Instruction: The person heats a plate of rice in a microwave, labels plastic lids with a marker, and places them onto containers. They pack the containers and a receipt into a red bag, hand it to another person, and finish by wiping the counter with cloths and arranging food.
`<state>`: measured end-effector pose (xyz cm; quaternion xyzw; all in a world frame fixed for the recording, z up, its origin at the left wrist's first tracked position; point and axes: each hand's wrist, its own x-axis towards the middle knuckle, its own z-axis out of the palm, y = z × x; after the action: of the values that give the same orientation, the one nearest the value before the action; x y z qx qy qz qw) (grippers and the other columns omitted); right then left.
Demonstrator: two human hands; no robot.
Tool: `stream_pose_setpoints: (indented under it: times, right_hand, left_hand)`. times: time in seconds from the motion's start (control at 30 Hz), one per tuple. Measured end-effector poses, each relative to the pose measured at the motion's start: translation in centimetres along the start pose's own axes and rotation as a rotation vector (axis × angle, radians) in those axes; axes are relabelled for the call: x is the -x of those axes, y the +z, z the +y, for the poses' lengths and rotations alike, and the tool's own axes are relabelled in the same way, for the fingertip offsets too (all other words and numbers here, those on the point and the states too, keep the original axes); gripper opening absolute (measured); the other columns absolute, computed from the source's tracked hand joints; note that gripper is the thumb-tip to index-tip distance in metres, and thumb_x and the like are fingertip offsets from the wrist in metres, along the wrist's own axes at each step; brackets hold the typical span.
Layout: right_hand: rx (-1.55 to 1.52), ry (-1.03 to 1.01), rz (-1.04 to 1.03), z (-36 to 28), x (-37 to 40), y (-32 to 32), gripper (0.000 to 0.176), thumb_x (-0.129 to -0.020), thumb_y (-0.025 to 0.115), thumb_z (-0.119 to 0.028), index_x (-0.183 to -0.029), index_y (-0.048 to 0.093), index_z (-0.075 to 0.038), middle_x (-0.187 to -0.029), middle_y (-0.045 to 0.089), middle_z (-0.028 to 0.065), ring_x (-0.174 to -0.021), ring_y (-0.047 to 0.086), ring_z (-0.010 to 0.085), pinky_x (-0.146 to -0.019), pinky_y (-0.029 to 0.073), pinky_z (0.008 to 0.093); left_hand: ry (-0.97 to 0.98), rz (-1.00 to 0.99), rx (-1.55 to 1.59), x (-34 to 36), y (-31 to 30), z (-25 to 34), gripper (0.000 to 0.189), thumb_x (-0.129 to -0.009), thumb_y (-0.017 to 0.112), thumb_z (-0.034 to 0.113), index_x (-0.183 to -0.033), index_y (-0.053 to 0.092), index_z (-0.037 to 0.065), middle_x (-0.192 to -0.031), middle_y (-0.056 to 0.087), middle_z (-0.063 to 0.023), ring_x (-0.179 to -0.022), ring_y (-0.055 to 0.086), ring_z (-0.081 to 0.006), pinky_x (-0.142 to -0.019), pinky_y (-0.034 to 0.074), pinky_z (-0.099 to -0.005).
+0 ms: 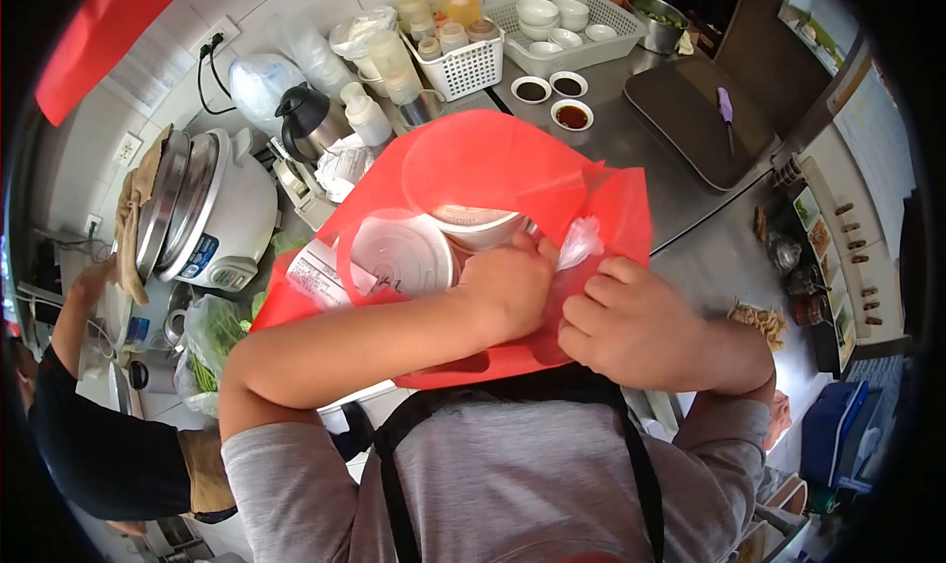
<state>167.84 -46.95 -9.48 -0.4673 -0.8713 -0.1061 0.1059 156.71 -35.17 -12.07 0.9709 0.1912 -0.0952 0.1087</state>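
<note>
A red carrier bag (483, 154) stands wide at its mouth in front of me. Inside sit a round white lidded container (399, 253), a second lidded tub (483, 226) and a printed receipt (320, 272). My left hand (507, 287) reaches into the bag beside the tubs with fingers curled; what they grip is hidden. Right by its fingertips is a small knotted clear plastic pouch (581, 240). My right hand (631, 317) is closed on the red bag's right side, its fingers bent over the material.
Three sauce dishes (571, 116) and a dark cutting board (700, 120) with a purple-handled knife (726, 115) lie behind the bag. A bottle basket (458, 66), a bowl tray (591, 56), a thermos jug (310, 120) and a large cooker (222, 218) stand around. Another person (108, 435) works at left.
</note>
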Motion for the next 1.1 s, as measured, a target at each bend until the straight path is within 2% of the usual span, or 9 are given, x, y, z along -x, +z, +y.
stream_pose_setpoints:
  times: [0.13,0.23,0.4,0.47,0.67,0.73,0.87,0.93,1.1]
  right_hand:
    - [-0.049,-0.081,0.075,0.5,-0.1,0.5,0.006,-0.058,0.056,-0.015,-0.055,0.052,-0.011,-0.058,0.043,-0.0005,-0.057,0.045,0.0131,-0.055,0.034,0.0265]
    - [-0.043,-0.115,0.026,1.0,-0.5,0.4,0.006,-0.058,0.056,-0.015,-0.055,0.053,-0.011,-0.057,0.044,-0.0002,-0.056,0.044,0.0131,-0.053,0.033,0.0267]
    - [-0.064,-0.151,0.007,1.5,-0.5,0.3,0.006,-0.059,0.056,-0.015,-0.055,0.054,-0.011,-0.057,0.044,0.0003,-0.055,0.044,0.0132,-0.052,0.032,0.0270]
    - [-0.071,-0.157,-0.016,1.5,-0.6,0.2,0.007,-0.058,0.055,-0.016,-0.056,0.051,-0.010,-0.058,0.043,0.0007,-0.056,0.043,0.0139,-0.054,0.033,0.0272]
    - [-0.111,-0.141,-0.037,1.4,-1.7,-0.2,0.010,-0.057,0.053,-0.018,-0.061,0.050,-0.010,-0.063,0.041,0.0020,-0.061,0.043,0.0167,-0.060,0.035,0.0298]
    - [-0.130,-0.147,-0.129,1.7,-1.9,-1.4,0.015,-0.063,0.056,-0.024,-0.067,0.055,-0.010,-0.067,0.046,0.0027,-0.066,0.046,0.0181,-0.063,0.035,0.0318]
    - [0.032,0.134,0.060,0.8,-3.3,-4.3,0.042,-0.064,0.060,-0.037,-0.093,0.055,-0.007,-0.089,0.047,0.0090,-0.084,0.047,0.0248,-0.078,0.035,0.0381]
    - [0.229,0.321,0.170,1.1,-3.8,-3.7,0.058,-0.062,0.063,-0.039,-0.109,0.049,-0.006,-0.101,0.045,0.0119,-0.093,0.045,0.0276,-0.084,0.033,0.0399]
    - [0.346,0.582,-0.060,1.9,-4.8,-1.1,0.075,-0.061,0.066,-0.014,-0.127,0.032,-0.009,-0.108,0.044,0.0118,-0.095,0.045,0.0272,-0.087,0.033,0.0387]
  left_hand:
    - [-0.057,-0.118,-0.068,-2.6,6.4,-0.5,0.021,-0.075,0.049,0.012,-0.090,0.058,0.000,-0.091,0.060,-0.0152,-0.086,0.060,-0.0247,-0.066,0.049,-0.0316]
    - [-0.152,-0.245,0.043,-4.0,7.4,-0.8,0.018,-0.076,0.051,0.015,-0.089,0.062,0.009,-0.095,0.061,-0.0085,-0.089,0.059,-0.0187,-0.069,0.048,-0.0312]
    - [-0.067,-0.586,-0.314,-4.1,5.5,-2.0,0.029,-0.081,0.044,0.030,-0.105,0.055,0.017,-0.105,0.057,0.0010,-0.102,0.051,-0.0128,-0.077,0.044,-0.0271]
    - [-0.350,-0.556,0.061,-3.7,5.5,-2.0,0.030,-0.081,0.044,0.029,-0.106,0.055,0.016,-0.106,0.057,-0.0002,-0.103,0.050,-0.0149,-0.080,0.041,-0.0297]
    - [0.069,-0.646,-0.467,-3.5,3.8,-1.8,0.033,-0.079,0.047,0.028,-0.107,0.054,0.013,-0.108,0.055,-0.0031,-0.104,0.050,-0.0187,-0.087,0.036,-0.0344]
    - [0.142,-0.623,-0.514,-3.1,2.9,-1.4,0.034,-0.079,0.047,0.028,-0.108,0.054,0.013,-0.109,0.055,-0.0041,-0.104,0.049,-0.0200,-0.089,0.034,-0.0359]
    - [0.116,-0.488,-0.369,1.7,-1.2,-1.1,0.040,-0.076,0.051,0.028,-0.111,0.051,0.008,-0.112,0.051,-0.0115,-0.108,0.044,-0.0262,-0.095,0.024,-0.0421]
    - [0.022,-0.222,-0.256,5.4,-4.2,-2.2,0.044,-0.077,0.052,0.032,-0.114,0.048,0.009,-0.113,0.049,-0.0140,-0.111,0.041,-0.0272,-0.095,0.026,-0.0425]
    - [-0.388,0.307,-0.234,13.9,-5.5,-7.5,0.065,-0.069,0.059,0.043,-0.118,0.042,0.004,-0.112,0.048,-0.0179,-0.112,0.039,-0.0307,-0.090,0.032,-0.0426]
